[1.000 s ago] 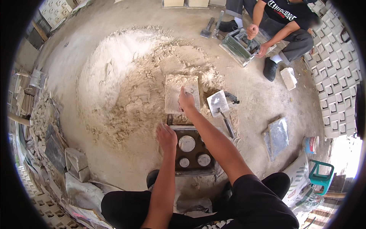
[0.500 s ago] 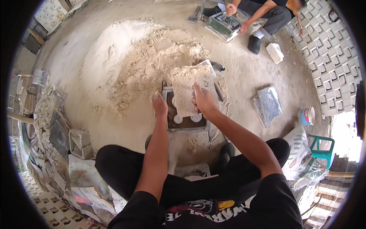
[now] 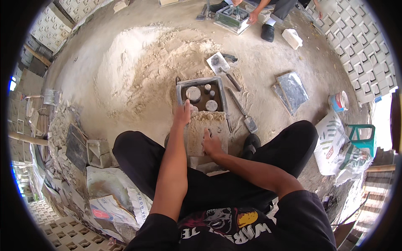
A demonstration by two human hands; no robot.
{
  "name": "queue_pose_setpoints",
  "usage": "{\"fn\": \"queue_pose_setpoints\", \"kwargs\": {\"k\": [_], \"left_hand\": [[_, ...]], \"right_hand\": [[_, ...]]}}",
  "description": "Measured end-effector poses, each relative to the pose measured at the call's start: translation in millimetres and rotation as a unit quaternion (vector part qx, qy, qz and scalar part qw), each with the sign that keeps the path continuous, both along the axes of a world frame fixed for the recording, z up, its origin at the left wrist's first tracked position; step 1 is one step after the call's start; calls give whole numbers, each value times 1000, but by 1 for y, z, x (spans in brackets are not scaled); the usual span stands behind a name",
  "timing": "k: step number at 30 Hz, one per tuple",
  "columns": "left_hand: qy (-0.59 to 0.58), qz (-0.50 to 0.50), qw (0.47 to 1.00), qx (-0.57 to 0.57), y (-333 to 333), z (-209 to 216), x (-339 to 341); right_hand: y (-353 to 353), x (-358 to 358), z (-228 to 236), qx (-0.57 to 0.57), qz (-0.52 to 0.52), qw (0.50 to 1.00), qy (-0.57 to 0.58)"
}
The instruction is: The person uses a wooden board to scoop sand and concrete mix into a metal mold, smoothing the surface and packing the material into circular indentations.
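A grey rectangular mould sits on the floor before me, with round plugs of different sizes inside, such as a large one and a smaller one. My right hand is closed around the grip of a flat rectangular float, whose far edge carries a ridge of damp sand. The float overlaps the mould's near side and hides it. At the mould's left wall is my left hand, seen edge-on, its fingers stretched out beside a round plug and apparently holding nothing.
A pale sand heap spreads beyond the mould. Right of the mould lie a trowel, another trowel and dark flat plates. A co-worker's hand works at another mould. Sacks and a green stool stand right.
My right hand has brought the float down and toward me, from above the mould to its near side, uncovering the plugs. My left hand has moved slightly right, to the mould's wall.
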State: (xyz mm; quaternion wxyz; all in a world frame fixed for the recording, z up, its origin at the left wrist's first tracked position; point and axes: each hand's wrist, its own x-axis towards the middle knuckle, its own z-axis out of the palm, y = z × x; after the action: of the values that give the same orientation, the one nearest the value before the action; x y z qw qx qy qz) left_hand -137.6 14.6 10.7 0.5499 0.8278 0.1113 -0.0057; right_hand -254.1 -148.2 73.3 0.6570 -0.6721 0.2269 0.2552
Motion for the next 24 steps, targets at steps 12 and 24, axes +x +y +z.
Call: {"fn": "queue_pose_setpoints", "kwargs": {"k": [12, 24], "left_hand": [[-1, 28, 996, 86, -10, -17, -27], [8, 60, 990, 128, -20, 12, -34]], "right_hand": [[5, 13, 14, 121, -10, 988, 91], [0, 46, 36, 189, -34, 969, 153]]}}
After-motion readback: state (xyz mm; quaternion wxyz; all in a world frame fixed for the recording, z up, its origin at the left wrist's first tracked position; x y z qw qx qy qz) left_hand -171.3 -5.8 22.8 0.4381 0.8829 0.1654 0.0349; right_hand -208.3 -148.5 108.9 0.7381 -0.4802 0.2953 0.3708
